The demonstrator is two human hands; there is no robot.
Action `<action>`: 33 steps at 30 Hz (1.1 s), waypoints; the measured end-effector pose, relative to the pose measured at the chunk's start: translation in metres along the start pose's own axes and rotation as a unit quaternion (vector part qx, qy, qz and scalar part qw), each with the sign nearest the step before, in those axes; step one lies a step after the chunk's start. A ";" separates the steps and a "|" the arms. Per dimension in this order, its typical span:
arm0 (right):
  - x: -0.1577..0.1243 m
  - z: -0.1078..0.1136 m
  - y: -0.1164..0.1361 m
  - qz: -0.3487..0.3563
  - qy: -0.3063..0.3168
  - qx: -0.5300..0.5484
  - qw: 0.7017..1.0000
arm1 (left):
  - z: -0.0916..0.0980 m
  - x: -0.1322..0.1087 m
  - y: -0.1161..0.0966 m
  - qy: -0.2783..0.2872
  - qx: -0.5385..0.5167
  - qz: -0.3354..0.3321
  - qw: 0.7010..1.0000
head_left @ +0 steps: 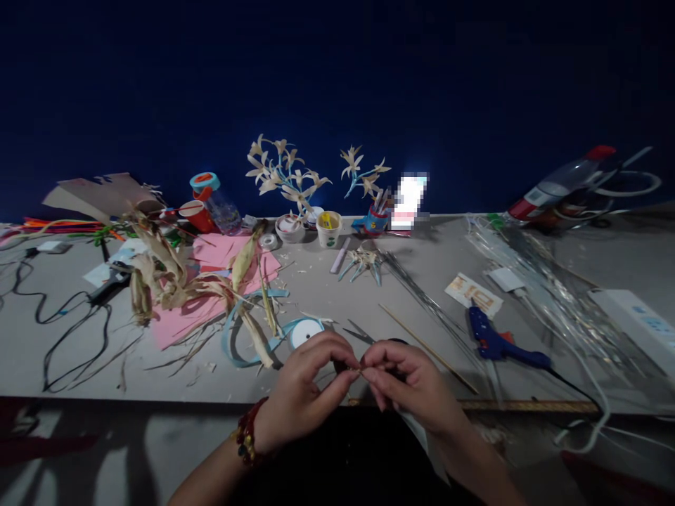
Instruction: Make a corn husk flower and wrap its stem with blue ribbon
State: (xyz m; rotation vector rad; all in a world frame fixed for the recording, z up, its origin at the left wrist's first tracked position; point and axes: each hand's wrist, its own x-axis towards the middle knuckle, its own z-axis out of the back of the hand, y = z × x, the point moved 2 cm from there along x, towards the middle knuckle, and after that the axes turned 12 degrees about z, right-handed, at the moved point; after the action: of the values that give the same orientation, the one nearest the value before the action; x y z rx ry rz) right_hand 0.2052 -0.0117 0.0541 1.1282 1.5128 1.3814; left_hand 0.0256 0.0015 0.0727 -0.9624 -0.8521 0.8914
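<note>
My left hand (319, 386) and my right hand (408, 383) meet at the table's front edge, fingertips pinched together. Whatever small piece sits between them is too small to make out. Just beyond my fingers lies a pair of scissors (359, 332), its handles partly hidden behind my right hand. A roll of light blue tape (307, 333) rests right behind my left hand, a loose length curling to the left. Farther back are small husk flowers on blue stems (363, 261). To the right of my right hand lies a thin wooden stick (422, 344).
Dried corn husks (174, 274) lie over pink paper (211, 249) at left. Husk-flower branches (285, 169) stand at the back beside a white cup (330, 232). At right are a blue glue gun (500, 341) with its cord, metal wires (427, 302) and a power strip (640, 323).
</note>
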 end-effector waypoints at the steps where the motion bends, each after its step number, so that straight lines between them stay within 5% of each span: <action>1: 0.000 0.000 0.000 0.006 -0.001 -0.009 1.000 | -0.001 0.000 0.001 -0.005 0.002 0.000 1.000; 27: -0.001 -0.003 0.000 0.027 -0.008 -0.055 0.998 | -0.002 -0.003 0.000 -0.057 0.002 -0.005 0.998; 33: -0.002 -0.002 0.002 0.016 -0.014 -0.049 0.999 | 0.003 -0.005 0.004 -0.008 -0.017 0.017 1.000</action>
State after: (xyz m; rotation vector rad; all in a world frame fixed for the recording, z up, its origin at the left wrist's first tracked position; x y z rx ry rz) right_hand 0.2043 -0.0136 0.0562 1.1102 1.3973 1.4404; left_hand 0.0202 -0.0011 0.0692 -1.0030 -0.8696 0.9166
